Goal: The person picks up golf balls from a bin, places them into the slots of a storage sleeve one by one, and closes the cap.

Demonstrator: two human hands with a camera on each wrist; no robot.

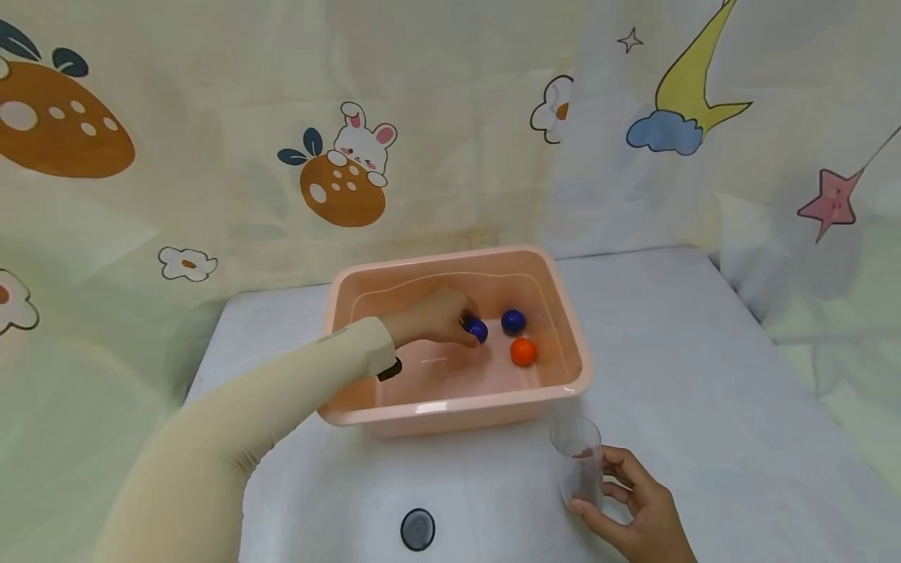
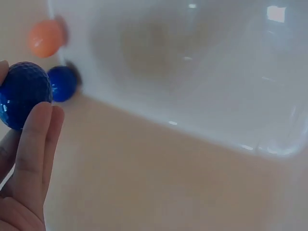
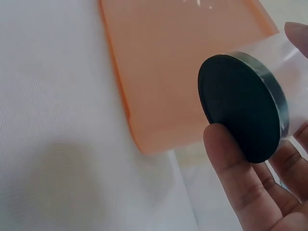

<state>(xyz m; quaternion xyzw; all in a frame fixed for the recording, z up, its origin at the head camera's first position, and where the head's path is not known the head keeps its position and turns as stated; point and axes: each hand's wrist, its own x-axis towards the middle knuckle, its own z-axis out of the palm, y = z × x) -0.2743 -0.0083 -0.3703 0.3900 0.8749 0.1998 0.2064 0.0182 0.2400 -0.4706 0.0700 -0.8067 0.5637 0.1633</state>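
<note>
The left hand [image 1: 445,315] pinches a dimpled blue ball [image 2: 25,94] inside a rectangular peach plastic tub [image 1: 450,407], before which the right hand [image 1: 642,510] grips a clear cylindrical cup [image 1: 580,467].

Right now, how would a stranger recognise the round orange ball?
Find the rectangular peach plastic basin on the white table. Inside, towards its right end, lies the orange ball. It alone is orange; its neighbours are two dark blue balls.

Inside a pink basin [image 1: 450,407], a left hand [image 1: 442,317] grips a blue ball [image 1: 478,331] near a second blue ball [image 1: 513,321] and an orange ball [image 1: 523,351]. In front of the basin, a right hand [image 1: 635,504] holds a clear cup [image 1: 579,469]; a dark disc [image 1: 418,530] lies on the counter [image 1: 669,352].
</note>
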